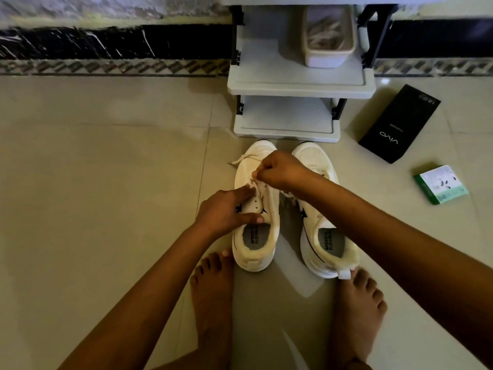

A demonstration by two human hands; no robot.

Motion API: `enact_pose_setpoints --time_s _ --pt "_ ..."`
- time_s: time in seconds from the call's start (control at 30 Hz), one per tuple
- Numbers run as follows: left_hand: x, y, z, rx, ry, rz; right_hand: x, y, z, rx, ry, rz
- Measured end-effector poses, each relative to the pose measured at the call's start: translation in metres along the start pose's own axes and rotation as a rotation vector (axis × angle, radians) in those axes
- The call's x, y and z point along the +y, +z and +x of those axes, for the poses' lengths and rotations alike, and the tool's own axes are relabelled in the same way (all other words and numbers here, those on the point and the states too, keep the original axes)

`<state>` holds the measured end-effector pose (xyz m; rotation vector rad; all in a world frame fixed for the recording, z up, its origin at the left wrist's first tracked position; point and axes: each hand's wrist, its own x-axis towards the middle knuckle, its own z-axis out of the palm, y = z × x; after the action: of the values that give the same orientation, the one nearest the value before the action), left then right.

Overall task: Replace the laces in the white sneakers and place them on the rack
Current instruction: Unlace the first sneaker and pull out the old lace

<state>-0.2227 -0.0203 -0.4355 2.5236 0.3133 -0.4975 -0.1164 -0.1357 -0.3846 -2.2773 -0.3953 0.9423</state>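
- Since both sneakers stand on the floor tiles (106,182) between a pair of bare feet (213,284), heels toward the person and toes toward the rack, they sit within easy reach; they look light, with soft uppers and padded collars, so I judge each would lift readily by a grip at the heel collar or under the sole.
- Nearer of the two hands, the left hand (226,209) rests on the left sneaker (256,209): its fingers (241,192) lie nearly straight along the eyelet row, the thumb (250,217) presses across the tongue just ahead of the opening, steadying the shoe rather than gripping it.
- Just beyond, the right hand (280,169) reaches across from the right sneaker (317,198), fingers curled, thumb and forefinger pinching the lace (248,158) right above the upper eyelets.
- Limp and flat, that lace will likely slip and twist; it seems best held close to its stiff tip for threading. A loose end trails off the shoe's toe, apart from both hands.
- Whether the right sneaker is laced I cannot tell; the forearm covers most of it.
- Farthest, the rack (301,86) stands just past the toes, a tub (328,52) on its upper shelf and the lower shelf showing nothing on it.
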Motion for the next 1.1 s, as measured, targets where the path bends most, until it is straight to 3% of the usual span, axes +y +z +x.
enact_pose_setpoints --time_s 0.07,0.1,0.17,0.27,0.47,0.53,0.63,0.7,0.77,0.87,1.07,1.1 --pt "0.000 0.000 -0.001 0.001 -0.008 0.009 0.005 0.002 -0.005 -0.076 0.109 0.295" --pt "0.000 0.000 -0.001 0.003 -0.010 0.003 0.008 0.005 -0.006 -0.105 0.107 0.330" --pt "0.000 0.000 0.000 0.012 -0.010 -0.026 0.020 0.014 -0.004 -0.122 0.022 0.092" --pt "0.001 0.001 -0.001 0.011 -0.002 -0.027 0.032 0.023 -0.006 0.011 -0.096 -0.429" --pt "0.002 0.000 -0.003 0.005 0.001 -0.030 0.023 0.023 -0.008 0.281 -0.233 -0.713" --pt "0.001 -0.001 -0.002 -0.006 0.009 -0.030 0.018 0.017 -0.009 0.230 -0.224 -0.492" --pt "0.002 -0.002 -0.002 -0.002 0.001 -0.045 0.005 0.008 -0.013 0.004 -0.131 0.244" --pt "0.003 -0.001 -0.003 0.004 -0.008 -0.044 0.005 0.009 -0.015 0.005 -0.143 0.391" --pt "0.003 -0.001 -0.003 0.006 -0.013 -0.045 0.015 0.012 -0.010 0.003 -0.166 0.229" --pt "0.003 0.000 -0.002 0.010 -0.010 -0.042 0.032 0.016 -0.001 0.008 -0.163 -0.378" --pt "0.004 0.000 -0.004 0.026 -0.018 -0.022 0.025 0.025 -0.007 0.219 -0.223 -0.690" --pt "0.004 0.001 -0.004 0.026 -0.021 -0.016 0.022 0.023 -0.009 0.208 -0.233 -0.648"
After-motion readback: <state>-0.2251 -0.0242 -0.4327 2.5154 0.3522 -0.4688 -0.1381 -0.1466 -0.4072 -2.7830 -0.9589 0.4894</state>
